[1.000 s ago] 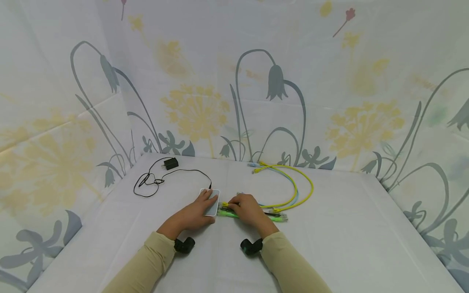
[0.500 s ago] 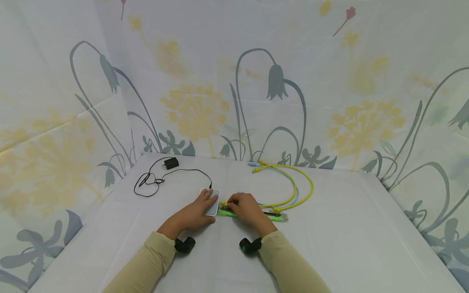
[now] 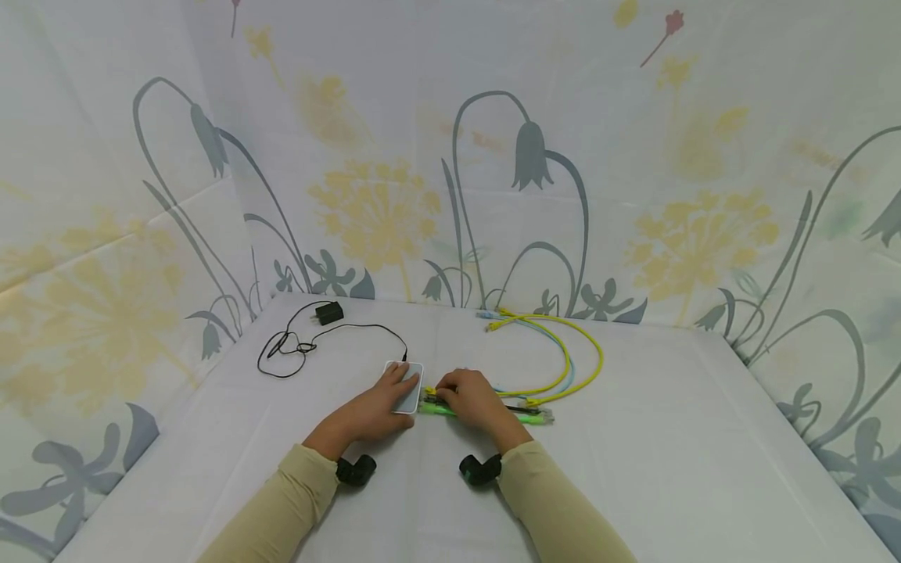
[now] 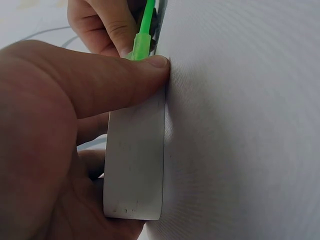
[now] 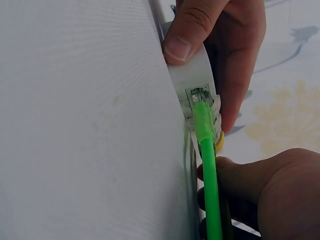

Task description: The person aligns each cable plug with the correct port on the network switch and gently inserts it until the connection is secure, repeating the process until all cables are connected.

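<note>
A white network switch (image 3: 408,402) lies flat on the table, a thin power lead at its far end. My left hand (image 3: 376,407) grips it, fingers over the top and thumb (image 4: 145,75) against the near side. In the right wrist view, a bright green network cable (image 5: 211,180) has its plug in a port on the switch's right side. A yellow plug (image 3: 431,391) and a black cable (image 3: 522,410) lie beside it. My right hand (image 3: 470,400) pinches a network cable close to the ports; its fingertips partly hide which one, and I cannot tell its colour.
Two yellow network cables (image 3: 600,356) and a light blue one (image 3: 572,371) curve across the table at the right. The black power adapter (image 3: 328,313) sits at the back left with its coiled lead (image 3: 281,344). Floral cloth walls (image 3: 486,227) border the table.
Almost nothing differs. My right hand has shifted very slightly left towards the switch, while my left hand stays in place on it.
</note>
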`<state>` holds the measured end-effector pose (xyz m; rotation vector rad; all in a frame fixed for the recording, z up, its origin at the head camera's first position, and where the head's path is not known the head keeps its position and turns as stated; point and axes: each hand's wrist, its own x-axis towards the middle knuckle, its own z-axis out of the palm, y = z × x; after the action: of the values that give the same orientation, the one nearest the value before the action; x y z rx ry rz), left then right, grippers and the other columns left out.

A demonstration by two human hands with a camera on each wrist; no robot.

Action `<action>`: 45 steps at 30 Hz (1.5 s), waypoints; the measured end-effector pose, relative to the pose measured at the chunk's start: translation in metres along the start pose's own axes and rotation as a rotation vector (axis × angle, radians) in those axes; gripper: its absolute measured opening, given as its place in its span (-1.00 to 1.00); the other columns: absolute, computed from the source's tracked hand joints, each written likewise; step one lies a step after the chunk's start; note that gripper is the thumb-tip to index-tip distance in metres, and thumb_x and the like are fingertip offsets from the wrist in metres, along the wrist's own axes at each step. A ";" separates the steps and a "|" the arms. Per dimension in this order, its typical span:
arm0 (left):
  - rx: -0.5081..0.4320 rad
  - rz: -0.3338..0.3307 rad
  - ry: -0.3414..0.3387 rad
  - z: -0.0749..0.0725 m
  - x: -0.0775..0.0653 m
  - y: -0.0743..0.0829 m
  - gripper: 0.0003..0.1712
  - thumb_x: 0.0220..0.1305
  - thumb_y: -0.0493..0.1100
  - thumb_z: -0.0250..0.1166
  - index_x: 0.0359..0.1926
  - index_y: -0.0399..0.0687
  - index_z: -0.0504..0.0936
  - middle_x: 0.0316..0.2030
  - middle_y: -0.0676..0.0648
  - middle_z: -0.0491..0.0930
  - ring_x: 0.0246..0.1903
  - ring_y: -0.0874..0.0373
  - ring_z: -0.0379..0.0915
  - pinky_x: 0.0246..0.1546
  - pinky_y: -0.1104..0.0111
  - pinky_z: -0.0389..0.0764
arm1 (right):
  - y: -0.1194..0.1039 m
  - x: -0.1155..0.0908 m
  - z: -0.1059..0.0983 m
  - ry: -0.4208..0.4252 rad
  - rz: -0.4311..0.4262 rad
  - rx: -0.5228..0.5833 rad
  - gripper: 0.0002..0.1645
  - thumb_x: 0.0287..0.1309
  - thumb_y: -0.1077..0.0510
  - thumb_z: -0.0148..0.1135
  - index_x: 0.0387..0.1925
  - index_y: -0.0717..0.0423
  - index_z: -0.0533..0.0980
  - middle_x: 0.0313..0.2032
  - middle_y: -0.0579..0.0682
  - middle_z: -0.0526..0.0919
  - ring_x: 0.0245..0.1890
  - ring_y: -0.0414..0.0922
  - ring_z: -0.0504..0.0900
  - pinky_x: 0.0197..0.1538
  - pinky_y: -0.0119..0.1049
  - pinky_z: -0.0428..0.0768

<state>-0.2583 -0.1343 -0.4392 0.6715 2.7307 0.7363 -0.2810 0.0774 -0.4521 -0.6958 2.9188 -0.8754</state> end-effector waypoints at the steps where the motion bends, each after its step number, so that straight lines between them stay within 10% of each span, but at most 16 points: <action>1: -0.001 -0.002 -0.003 0.000 0.000 0.000 -0.16 0.30 -0.07 0.26 0.50 -0.06 0.10 0.54 -0.20 -0.19 0.53 -0.16 -0.43 0.39 -0.05 0.11 | 0.000 0.000 0.000 -0.002 0.000 -0.001 -0.79 0.33 0.09 0.15 -0.21 0.02 0.69 -0.15 -0.03 0.71 -0.09 -0.08 0.65 0.02 -0.13 0.56; 45: 0.008 0.005 -0.001 -0.001 0.000 0.003 -0.17 0.28 -0.13 0.27 0.49 -0.10 0.12 0.53 -0.24 -0.17 0.52 -0.19 -0.41 0.39 -0.07 0.09 | -0.009 0.003 0.003 0.025 0.007 0.002 -0.79 0.32 0.14 0.16 -0.20 0.09 0.69 -0.15 0.02 0.72 -0.07 -0.02 0.65 0.04 -0.09 0.55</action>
<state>-0.2572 -0.1322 -0.4370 0.6801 2.7332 0.7266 -0.2798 0.0685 -0.4495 -0.6791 2.9397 -0.8935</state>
